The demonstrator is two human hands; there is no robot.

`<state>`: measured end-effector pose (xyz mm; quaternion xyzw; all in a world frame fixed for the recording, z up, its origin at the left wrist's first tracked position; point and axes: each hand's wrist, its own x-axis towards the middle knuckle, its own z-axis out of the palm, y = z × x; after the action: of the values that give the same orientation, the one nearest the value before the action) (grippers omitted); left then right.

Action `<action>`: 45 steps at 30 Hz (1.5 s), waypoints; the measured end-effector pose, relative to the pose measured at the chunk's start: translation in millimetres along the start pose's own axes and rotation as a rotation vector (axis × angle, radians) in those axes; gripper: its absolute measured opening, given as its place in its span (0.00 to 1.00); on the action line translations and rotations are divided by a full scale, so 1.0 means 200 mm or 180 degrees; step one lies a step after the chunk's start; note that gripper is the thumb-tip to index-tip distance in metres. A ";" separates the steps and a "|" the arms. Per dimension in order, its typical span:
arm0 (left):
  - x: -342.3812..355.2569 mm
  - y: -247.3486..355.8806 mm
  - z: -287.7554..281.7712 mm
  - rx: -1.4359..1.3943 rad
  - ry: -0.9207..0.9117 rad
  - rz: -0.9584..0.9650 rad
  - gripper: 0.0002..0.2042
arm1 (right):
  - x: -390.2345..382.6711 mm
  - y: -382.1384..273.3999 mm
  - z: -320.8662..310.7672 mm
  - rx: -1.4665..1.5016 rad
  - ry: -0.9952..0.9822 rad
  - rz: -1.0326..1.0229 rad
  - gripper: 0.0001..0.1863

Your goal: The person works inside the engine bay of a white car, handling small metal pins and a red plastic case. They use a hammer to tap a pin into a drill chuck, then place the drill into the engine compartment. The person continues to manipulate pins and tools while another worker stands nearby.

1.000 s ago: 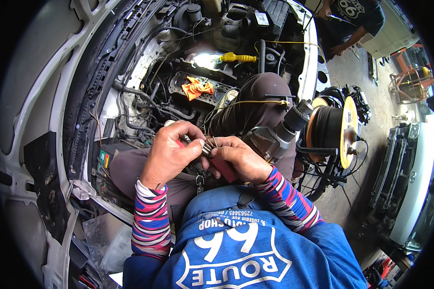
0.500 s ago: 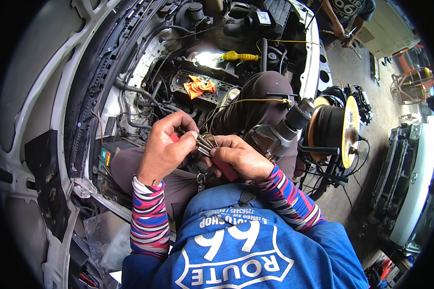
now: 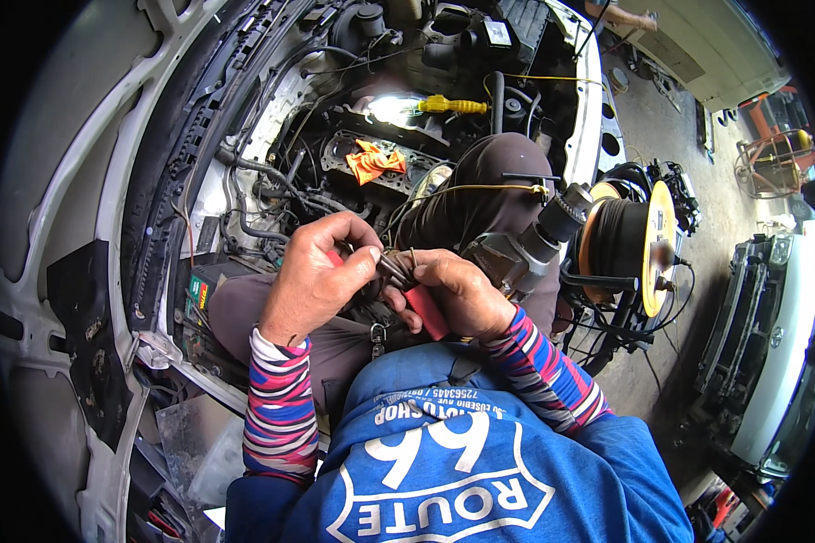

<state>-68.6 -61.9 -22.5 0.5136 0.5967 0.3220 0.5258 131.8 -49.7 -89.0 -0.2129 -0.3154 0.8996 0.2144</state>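
My left hand (image 3: 317,281) is closed, thumb against fingers, at the near end of a bundle of thin metal rods (image 3: 393,268) that look like drill bits. From the other side my right hand (image 3: 462,294) grips the same bundle, its thumb laid over the rods. A flat red piece (image 3: 426,313), perhaps a case or sleeve, is held in the right fingers below the rods. A bit of red also shows inside the left hand. Fingers cover much of the bundle. Just right of my right hand rests a power drill (image 3: 505,262) with a dark chuck (image 3: 564,214).
Ahead lies an engine bay with an orange cloth (image 3: 375,163) on the engine block and a lit yellow work lamp (image 3: 451,105). To the right stands a cable reel (image 3: 656,249). A white bumper (image 3: 770,353) lies farther right. A co-worker's arm (image 3: 625,16) shows at top.
The rods have shifted between my hands, and more of the red piece shows below my right hand. The co-worker's hands have moved away toward the top edge.
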 end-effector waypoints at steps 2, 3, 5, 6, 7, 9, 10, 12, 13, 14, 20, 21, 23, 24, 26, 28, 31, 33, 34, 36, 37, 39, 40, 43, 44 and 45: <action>-0.01 0.01 0.00 -0.0122 0.0057 -0.0051 0.05 | 0.00 -0.01 0.01 0.0057 -0.0026 -0.0025 0.25; -0.01 0.02 0.00 -0.0179 0.0054 -0.0087 0.05 | -0.01 -0.01 0.01 0.0083 -0.0037 -0.0042 0.27; -0.01 0.03 -0.01 -0.0194 0.0043 -0.0142 0.06 | -0.01 -0.01 0.01 0.0111 -0.0085 -0.0058 0.30; -0.02 0.03 -0.01 -0.0151 0.0037 -0.0162 0.06 | -0.01 0.00 0.00 0.0112 -0.0124 -0.0058 0.31; -0.02 0.03 -0.02 -0.0044 0.0089 -0.0202 0.07 | -0.01 0.00 0.00 0.0118 -0.0164 -0.0058 0.32; -0.02 0.02 -0.02 -0.0231 0.0131 -0.0130 0.07 | 0.00 0.01 -0.01 0.0200 -0.0234 -0.0101 0.32; -0.02 0.01 -0.02 -0.0265 0.0145 -0.0112 0.07 | 0.00 0.01 -0.01 0.0233 -0.0277 -0.0132 0.32; -0.01 0.00 -0.03 -0.0396 0.0273 0.0048 0.06 | 0.00 0.02 -0.01 0.0295 -0.0276 -0.0127 0.33; 0.00 -0.01 -0.03 -0.0424 0.0376 0.0069 0.06 | 0.00 0.02 -0.02 0.0322 -0.0282 -0.0129 0.33; -0.01 -0.02 -0.03 -0.0493 0.0435 0.0061 0.06 | 0.01 0.02 -0.02 0.0351 -0.0259 -0.0115 0.33; -0.03 -0.01 -0.04 -0.0695 0.0657 0.0241 0.06 | 0.01 0.03 -0.01 0.0517 -0.0173 -0.0230 0.33; -0.04 0.00 -0.04 -0.0628 0.0615 0.0244 0.06 | 0.01 0.03 -0.01 0.0560 -0.0184 -0.0274 0.31; -0.05 0.02 -0.03 -0.0496 0.0572 0.0246 0.06 | 0.01 0.04 -0.01 0.0631 -0.0104 -0.0267 0.30; -0.06 0.02 -0.02 -0.0461 0.0481 0.0279 0.05 | 0.01 0.04 -0.01 0.0658 -0.0014 -0.0216 0.31; -0.06 0.02 -0.01 -0.0394 0.0378 0.0334 0.04 | 0.01 0.04 -0.01 0.0603 0.0048 -0.0181 0.35; -0.05 0.02 0.00 0.0062 0.0356 0.0588 0.03 | 0.01 0.04 -0.01 0.0448 -0.0002 -0.0234 0.42; -0.04 0.02 0.01 0.0706 0.0153 0.0907 0.03 | 0.02 0.04 -0.01 0.0335 0.0200 0.0137 0.56; -0.04 0.02 0.01 0.1106 -0.0138 0.0927 0.05 | 0.02 0.04 -0.02 0.0267 0.0169 0.0132 0.58; -0.04 0.02 0.01 0.1223 -0.0166 0.0715 0.05 | 0.02 0.04 -0.02 0.0217 0.0161 0.0134 0.60; -0.05 0.04 0.02 0.0854 -0.0041 0.0487 0.05 | 0.01 0.05 -0.02 0.0274 0.0127 0.0168 0.56; -0.05 0.04 0.03 0.0609 -0.0009 0.0299 0.05 | 0.01 0.05 -0.02 0.0303 0.0055 0.0149 0.54; -0.04 0.05 0.03 0.0894 0.0174 0.0573 0.06 | 0.01 0.04 -0.02 0.0238 0.0005 0.0237 0.54; -0.03 0.05 0.04 0.0977 0.0290 0.0742 0.06 | 0.00 0.04 -0.02 0.0184 0.0035 0.0310 0.55; -0.01 0.05 0.06 0.1757 0.0052 0.1213 0.09 | 0.00 0.04 -0.01 0.0244 0.0034 0.0381 0.55; -0.01 0.05 0.07 0.1749 0.0021 0.0879 0.09 | 0.00 0.04 -0.01 0.0196 0.0083 0.0422 0.56; -0.01 0.05 0.07 0.1857 -0.0037 0.0834 0.09 | 0.00 0.04 -0.01 0.0147 0.0136 0.0457 0.58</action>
<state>-52.6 -63.6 -16.2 0.7171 0.5896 0.1994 0.3137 130.6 -54.7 -95.7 -0.2491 -0.2738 0.9149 0.1609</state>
